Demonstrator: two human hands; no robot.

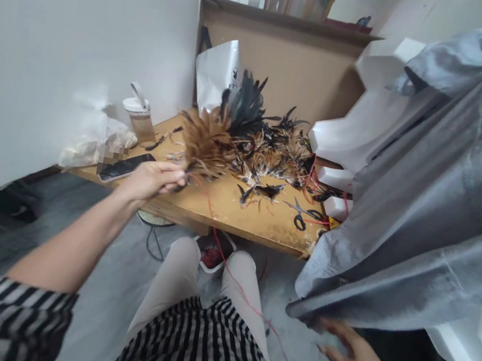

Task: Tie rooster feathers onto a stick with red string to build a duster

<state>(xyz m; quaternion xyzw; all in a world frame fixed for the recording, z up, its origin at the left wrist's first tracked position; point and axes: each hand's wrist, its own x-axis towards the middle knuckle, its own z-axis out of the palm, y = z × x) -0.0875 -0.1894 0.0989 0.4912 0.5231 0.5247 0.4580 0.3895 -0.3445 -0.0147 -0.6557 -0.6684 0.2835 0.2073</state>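
Note:
My left hand (155, 179) is closed around the base of a feather bundle (208, 138) of brown and black plumes, held over the wooden table's (261, 224) near edge. A red thread (244, 295) runs from the bundle down across my lap. My right hand (351, 350) is low at the right, fingers spread, holding nothing, just under a hanging grey cloth (442, 195). A heap of loose feathers (273, 155) lies on the table behind the bundle.
Black scissors (302, 214) lie on the table beside red thread. A phone (126, 165), a lidded jar (139, 115) and a plastic bag (95, 140) sit at the left. White foam blocks (349, 140) stand at the right. A small tray (213, 253) sits on the floor between my knees.

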